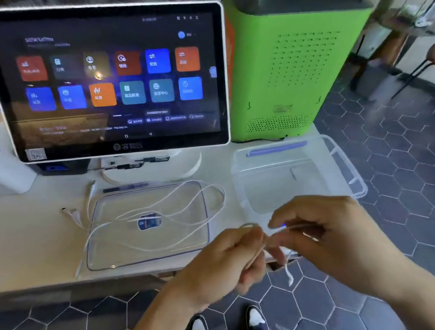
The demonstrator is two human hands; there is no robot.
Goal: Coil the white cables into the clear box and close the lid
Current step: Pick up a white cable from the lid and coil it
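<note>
Far behind, the touchscreen terminal (110, 79) and green cabinet (291, 61) stand clear of our work. At right, the clear box (343, 175) sits open, apparently empty, ready to receive coils. Its lid (108, 256) lies left, loose white cables (178, 205) sprawled across it. Near us, our left hand (230, 261) and right hand (333, 236) each pinch one cable (248, 226), apparently forming a loop.

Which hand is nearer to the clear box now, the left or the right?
Right. The right hand overlaps the clear box at its near edge; the left hand is further left, nearer the lid.
</note>
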